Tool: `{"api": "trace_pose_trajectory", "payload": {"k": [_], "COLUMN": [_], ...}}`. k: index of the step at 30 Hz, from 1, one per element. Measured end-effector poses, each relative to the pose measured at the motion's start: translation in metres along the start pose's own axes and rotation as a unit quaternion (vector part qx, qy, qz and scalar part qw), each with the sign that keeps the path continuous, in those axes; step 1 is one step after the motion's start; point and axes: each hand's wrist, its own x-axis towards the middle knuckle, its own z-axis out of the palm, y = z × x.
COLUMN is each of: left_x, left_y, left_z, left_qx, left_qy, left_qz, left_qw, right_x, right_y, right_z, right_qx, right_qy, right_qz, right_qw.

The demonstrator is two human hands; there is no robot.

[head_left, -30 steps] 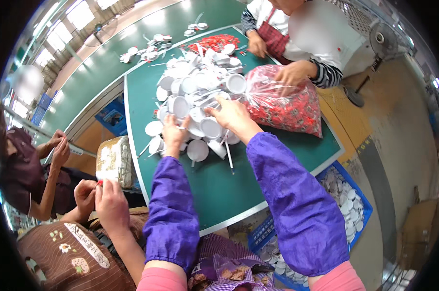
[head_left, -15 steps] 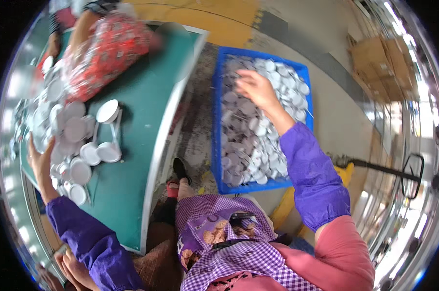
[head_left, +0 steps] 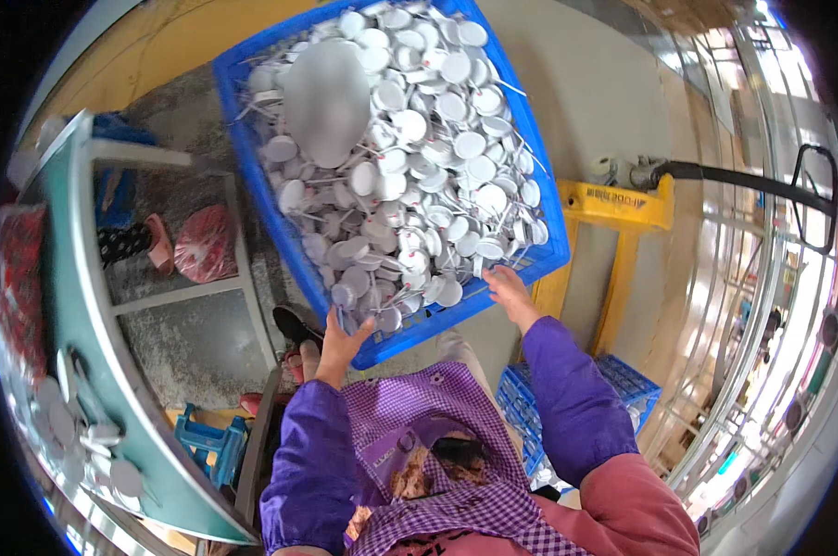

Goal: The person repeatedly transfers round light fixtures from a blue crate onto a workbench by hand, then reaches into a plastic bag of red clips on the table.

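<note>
A blue plastic crate (head_left: 269, 208), heaped with white round pieces with thin stems (head_left: 451, 107), lies slightly askew in front of me. At its near left corner my left hand (head_left: 343, 347) is closed on the rim, thumb and fingers on either side of the edge. Further right, my right hand (head_left: 511, 295) grips the near rim with its fingertips hooked over the wall; part of the fingers is hidden. A blurred grey patch covers some of the pieces at the upper left of the heap.
A green-topped table (head_left: 94, 306) with a pale metal frame stands left, holding more white stemmed pieces (head_left: 62, 426) and a bag of red items (head_left: 20, 287). A yellow pallet truck (head_left: 613, 206) is at the right. A second blue crate (head_left: 521, 408) and blue stool (head_left: 206, 440) are near me.
My left hand has left the white pieces on the table, and my right hand has come back from over the heap. Both now hold the crate's near rim. The view has turned rightward, and the crate appears closer.
</note>
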Motion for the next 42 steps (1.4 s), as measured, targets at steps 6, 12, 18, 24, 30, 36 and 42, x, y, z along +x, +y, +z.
{"api": "trace_pose_trajectory", "payload": {"k": [6, 12, 18, 24, 30, 36, 42], "left_x": [0.055, 0.099, 0.112, 0.137, 0.145, 0.132, 0.146], "left_y": [-0.049, -0.047, -0.014, -0.010, -0.039, -0.032, -0.026], "left_z": [0.051, 0.054, 0.107, 0.107, 0.152, 0.172, 0.170], "left_qx": [0.266, 0.306, 0.200, 0.151, -0.007, -0.150, -0.370], "left_qy": [0.096, 0.111, 0.058, 0.114, 0.087, 0.088, -0.019], "left_qz": [0.029, 0.109, 0.147, 0.047, 0.095, 0.048, -0.178], "left_qw": [0.959, 0.939, 0.967, 0.981, 0.992, 0.984, 0.912], "right_x": [0.085, 0.158, 0.193, 0.184, 0.186, 0.163, 0.174], "right_y": [-0.017, -0.070, -0.094, -0.075, -0.059, -0.035, -0.038], "right_z": [-0.047, -0.073, -0.080, -0.078, -0.050, -0.040, -0.023], "right_qx": [-0.209, -0.328, -0.291, -0.316, -0.221, -0.176, -0.156], "right_qy": [0.213, 0.112, -0.043, -0.104, -0.099, -0.128, -0.090], "right_qz": [-0.233, -0.206, -0.168, -0.108, -0.186, -0.183, -0.186], "right_qw": [0.926, 0.915, 0.941, 0.937, 0.952, 0.959, 0.966]}}
